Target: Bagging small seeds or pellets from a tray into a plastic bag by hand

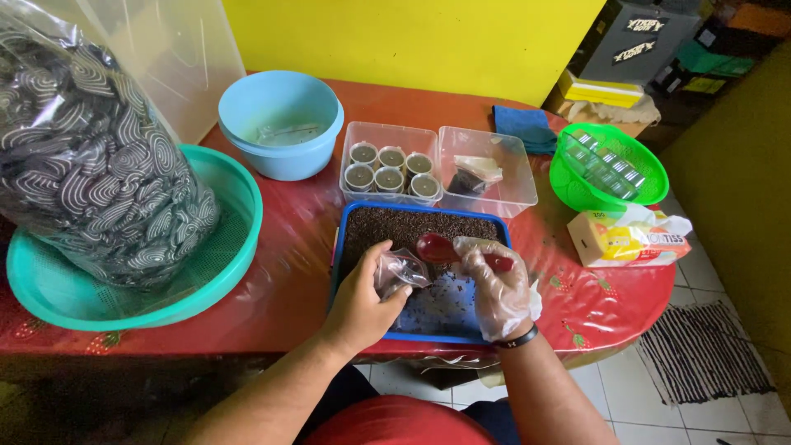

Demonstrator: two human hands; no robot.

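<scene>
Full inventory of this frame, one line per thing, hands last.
blue tray: 1, holds dark granules, table front centre
small clear bag: 1, in left hand over tray
red spoon: 1, in right hand over tray
clear tubs: 2, behind tray; left one holds six small filled cups
blue bowl: 1, light blue, back left
teal basin: 1, left, holding big bag of striped biscuits
green basket: 1, right
tissue pack: 1, yellow-white, right edge
blue cloth: 1, back
table: 1, red cover
left hand: bare
right hand: clear glove, black wristband
</scene>
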